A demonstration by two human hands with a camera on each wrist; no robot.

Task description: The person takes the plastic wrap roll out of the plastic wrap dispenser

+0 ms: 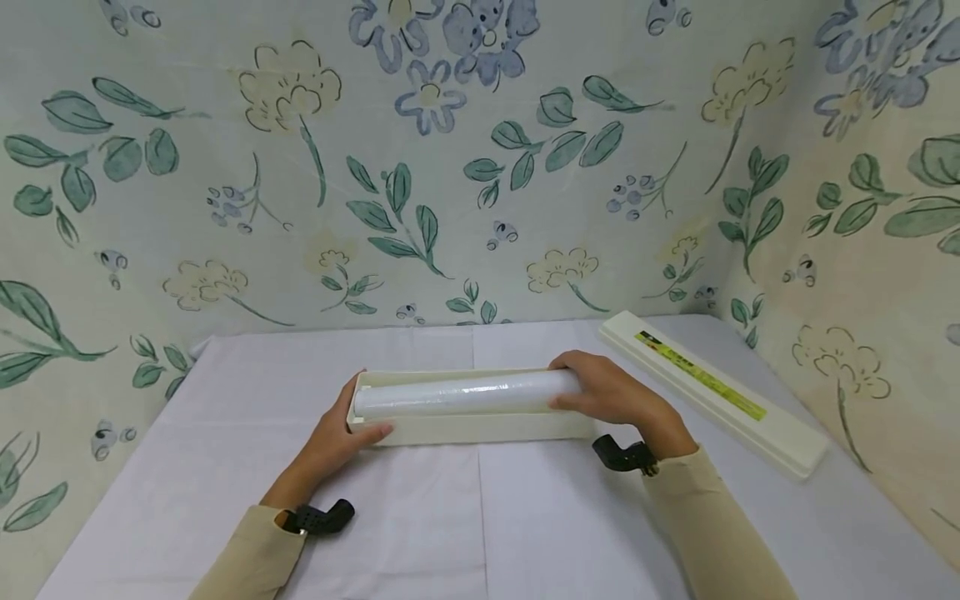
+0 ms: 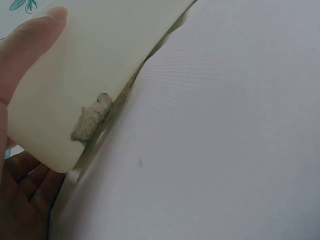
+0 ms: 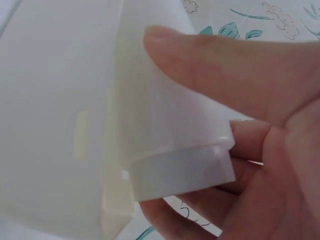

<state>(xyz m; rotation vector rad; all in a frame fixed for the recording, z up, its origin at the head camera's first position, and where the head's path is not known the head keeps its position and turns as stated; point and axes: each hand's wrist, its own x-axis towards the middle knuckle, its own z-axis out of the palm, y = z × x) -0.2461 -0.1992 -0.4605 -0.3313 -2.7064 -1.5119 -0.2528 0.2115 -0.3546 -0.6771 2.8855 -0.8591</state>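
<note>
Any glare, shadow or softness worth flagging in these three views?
Head view: bright glare streak along the white roll, soft shadow on the tablecloth beside the right sleeve; left wrist view: dim, greyish, with faint radiating lines on the tablecloth beside the box; right wrist view: hazy, low contrast.

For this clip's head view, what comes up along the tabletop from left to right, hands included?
Left hand → white roll → right hand → long cream lid with a yellow label.
</note>
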